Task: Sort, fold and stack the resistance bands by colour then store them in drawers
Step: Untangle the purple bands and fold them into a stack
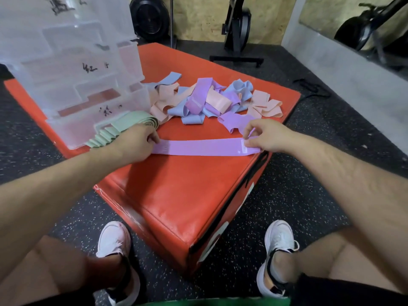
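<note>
Head view: a purple resistance band (198, 147) lies stretched flat across a red padded box (176, 195), the left hand (134, 143) pinching one end, the right hand (265, 136) pinching the other; unsorted bands (209, 100) are heaped behind, beside clear plastic drawers (77, 85).

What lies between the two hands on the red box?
In the head view, one purple band lies flat on the red box, spanning from the left hand to the right hand, each holding an end.

Gym, speckled rubber floor (287, 195), red padded plyo box (176, 195), exercise bike (237, 29)
</note>
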The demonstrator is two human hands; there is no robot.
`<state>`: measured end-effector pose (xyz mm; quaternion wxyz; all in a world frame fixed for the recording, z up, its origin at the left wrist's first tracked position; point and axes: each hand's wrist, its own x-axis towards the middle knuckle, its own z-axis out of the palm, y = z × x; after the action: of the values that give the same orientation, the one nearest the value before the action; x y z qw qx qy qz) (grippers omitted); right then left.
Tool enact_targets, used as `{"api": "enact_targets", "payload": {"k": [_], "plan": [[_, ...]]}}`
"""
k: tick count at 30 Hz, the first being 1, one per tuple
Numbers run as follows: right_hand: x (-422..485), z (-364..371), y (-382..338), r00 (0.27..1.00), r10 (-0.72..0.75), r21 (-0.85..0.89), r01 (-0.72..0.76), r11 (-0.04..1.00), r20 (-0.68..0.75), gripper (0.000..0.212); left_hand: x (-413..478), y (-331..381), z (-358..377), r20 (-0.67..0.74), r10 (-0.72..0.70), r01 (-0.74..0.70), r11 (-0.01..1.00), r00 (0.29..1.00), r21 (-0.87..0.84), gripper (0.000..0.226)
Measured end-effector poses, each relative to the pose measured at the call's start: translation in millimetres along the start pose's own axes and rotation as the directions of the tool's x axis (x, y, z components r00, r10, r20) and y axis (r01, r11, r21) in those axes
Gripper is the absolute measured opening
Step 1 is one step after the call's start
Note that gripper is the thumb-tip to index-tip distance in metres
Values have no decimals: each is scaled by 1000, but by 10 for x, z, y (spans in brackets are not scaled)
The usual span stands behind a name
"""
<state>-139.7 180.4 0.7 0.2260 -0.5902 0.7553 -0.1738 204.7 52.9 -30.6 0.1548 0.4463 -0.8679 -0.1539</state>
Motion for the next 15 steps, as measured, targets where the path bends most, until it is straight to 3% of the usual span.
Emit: {"api": "enact_targets", "payload": {"k": [6, 12, 15], "plan": [[-80, 189, 108, 990, -115, -210, 97, 973, -78, 6, -56, -16, 27, -51, 119, -108, 977, 992, 186, 17], [-101, 143, 80, 994, -52, -282, 24, 959, -92, 7, 15, 79, -25, 47, 130, -138, 961, 990, 239, 12], [-44, -63, -34, 987, -64, -171, 38, 985, -149, 13, 105, 257, 9, 19, 239, -236, 938, 971, 255, 19]]}}
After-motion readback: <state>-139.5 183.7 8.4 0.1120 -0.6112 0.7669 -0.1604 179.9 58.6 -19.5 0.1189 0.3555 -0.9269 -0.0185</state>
